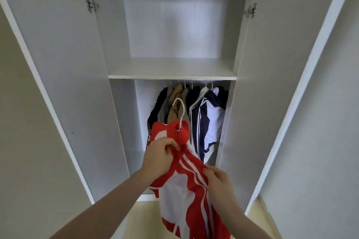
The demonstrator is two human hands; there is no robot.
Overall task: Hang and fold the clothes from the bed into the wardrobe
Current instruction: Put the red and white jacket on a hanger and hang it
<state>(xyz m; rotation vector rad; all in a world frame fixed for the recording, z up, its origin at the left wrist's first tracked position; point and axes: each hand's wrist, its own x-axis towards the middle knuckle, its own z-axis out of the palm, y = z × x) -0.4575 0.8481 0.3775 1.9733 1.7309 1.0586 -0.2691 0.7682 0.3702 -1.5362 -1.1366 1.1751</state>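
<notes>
Hands hold a red-and-white striped jacket [186, 186] up in front of the open white wardrobe [172, 68]; the left hand [160, 158] pinches the fabric just below the collar, fingers curled round it; the right hand [218, 182] grips the striped shoulder lower down; a white hanger [180, 111] pokes out of the collar, its hook free in the air; behind it, dark, tan and navy-white garments [194, 110] hang in a row under the shelf [172, 72]; both doors stand wide open.
</notes>
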